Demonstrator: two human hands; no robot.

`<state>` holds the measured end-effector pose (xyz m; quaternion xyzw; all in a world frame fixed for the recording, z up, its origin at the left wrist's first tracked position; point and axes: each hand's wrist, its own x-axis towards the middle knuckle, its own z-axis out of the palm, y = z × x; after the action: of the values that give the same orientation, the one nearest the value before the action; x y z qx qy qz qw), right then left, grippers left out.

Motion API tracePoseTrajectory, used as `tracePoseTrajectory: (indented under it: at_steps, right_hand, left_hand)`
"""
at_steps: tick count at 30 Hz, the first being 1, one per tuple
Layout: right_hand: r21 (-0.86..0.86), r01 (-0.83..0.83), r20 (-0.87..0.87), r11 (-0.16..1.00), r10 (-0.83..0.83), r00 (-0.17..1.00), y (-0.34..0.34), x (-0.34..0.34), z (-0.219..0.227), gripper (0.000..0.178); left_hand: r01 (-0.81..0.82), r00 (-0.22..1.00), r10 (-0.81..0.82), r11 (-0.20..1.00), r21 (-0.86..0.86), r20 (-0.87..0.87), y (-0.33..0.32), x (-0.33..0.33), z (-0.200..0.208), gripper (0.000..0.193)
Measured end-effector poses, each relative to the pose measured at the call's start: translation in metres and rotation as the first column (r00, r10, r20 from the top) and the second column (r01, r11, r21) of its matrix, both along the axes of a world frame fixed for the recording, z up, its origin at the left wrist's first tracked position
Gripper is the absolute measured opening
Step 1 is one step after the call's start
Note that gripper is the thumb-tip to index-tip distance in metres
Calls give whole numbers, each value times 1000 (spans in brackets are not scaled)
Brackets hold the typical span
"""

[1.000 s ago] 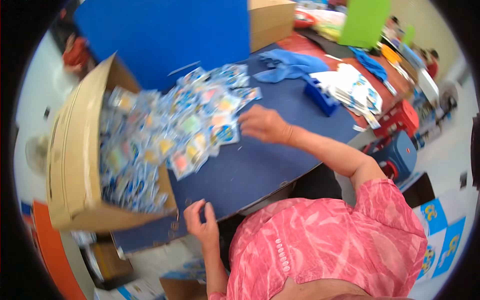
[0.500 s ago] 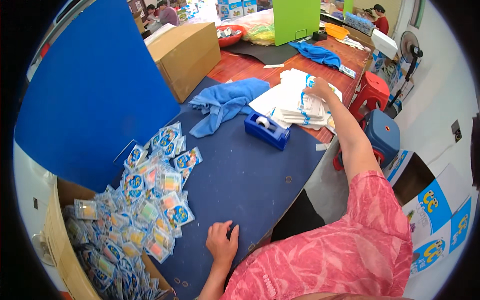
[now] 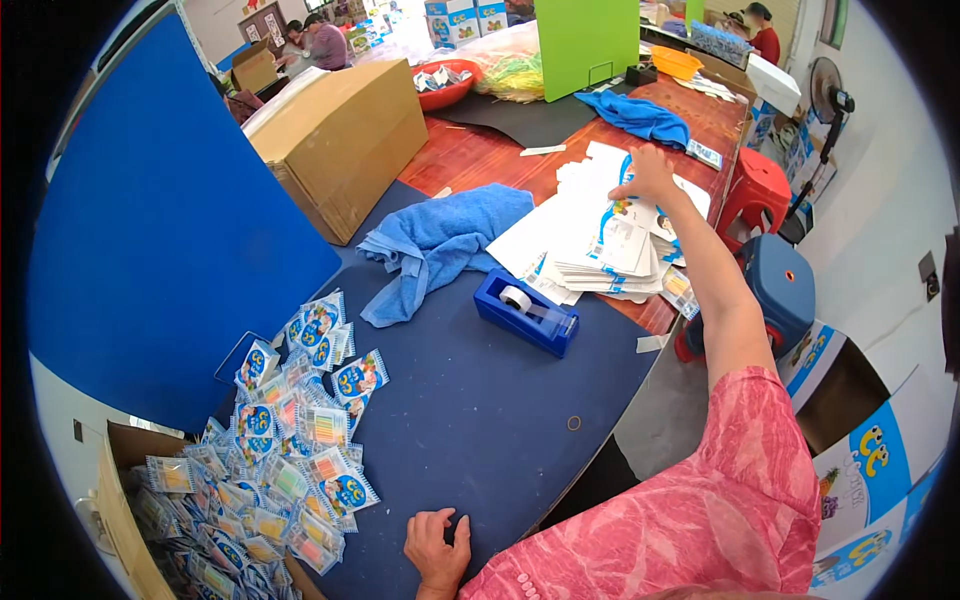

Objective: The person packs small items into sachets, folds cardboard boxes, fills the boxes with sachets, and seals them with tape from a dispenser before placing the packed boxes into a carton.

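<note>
My right hand (image 3: pixel 647 178) reaches across to a pile of flat white printed cartons (image 3: pixel 612 262), its thumb and fingers apart over the far part of the pile. Whether the fingertips press on the top carton is hard to make out. Near the front edge of the dark blue mat (image 3: pixel 450 400) rests my left hand (image 3: pixel 437 552), fingers loosely bent, thumb apart, nothing in it. A blue tape dispenser (image 3: pixel 527 312) with a roll of clear tape stands just in front of the cartons. To the left lies a heap of small clear-and-blue sachets (image 3: pixel 290 450), spilling into an open cardboard box (image 3: pixel 128 520).
A crumpled blue cloth (image 3: pixel 440 240) lies left of the cartons. The tall blue panel (image 3: pixel 180 230) and a closed brown box (image 3: pixel 345 150) bound the left. Behind are a red basin (image 3: pixel 445 92) and green panel (image 3: pixel 590 45). Stools (image 3: pixel 775 290) stand right of the table.
The whole view has shifted, with the table's things lower in the picture. My right hand has spread its thumb and fingers wider over the cartons. My left hand stays on the mat.
</note>
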<state>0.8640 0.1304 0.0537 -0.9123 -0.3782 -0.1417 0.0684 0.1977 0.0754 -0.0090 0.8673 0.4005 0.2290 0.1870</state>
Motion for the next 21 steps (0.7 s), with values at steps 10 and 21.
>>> tracePoseTrajectory:
  at_steps: [10,21]
  right_hand:
    - [694,-451,-172,561,738,653,-67,-193,188,13]
    - [760,-576,-230,302,953,198,-132,-441,79,27]
  left_hand:
    - [123,839,65,945,-304,541,13,33,28,13]
    - [484,357,440,668,-566,824,19,30,105,57]
